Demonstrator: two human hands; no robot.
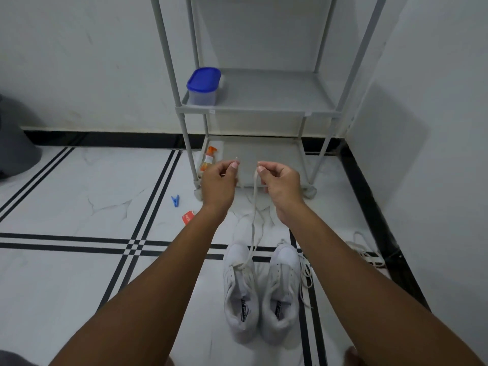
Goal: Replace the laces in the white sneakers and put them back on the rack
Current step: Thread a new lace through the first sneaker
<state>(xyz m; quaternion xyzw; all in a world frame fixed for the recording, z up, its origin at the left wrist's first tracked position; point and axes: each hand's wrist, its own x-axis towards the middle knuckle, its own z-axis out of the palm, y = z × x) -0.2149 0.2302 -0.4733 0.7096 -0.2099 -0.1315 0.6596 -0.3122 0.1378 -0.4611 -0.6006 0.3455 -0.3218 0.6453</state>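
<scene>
Two hands raised | left hand [219, 182] pinches one lace end | right hand [281, 182] pinches white lace [254, 207] from left sneaker [240, 291] | right sneaker [284, 294] beside it, before grey rack [182, 112]

White walls [79, 62] meet in a corner. White floor [66, 273] w/ black lines, black strip at the bottom of the walls. Soft, even light.

Single head view, wide-angle, looking forward and down from above the floor [79, 207]. Forearms reach away from the lens; sneakers [261, 291] near below, rack [253, 112] farther ahead against the wall.
</scene>
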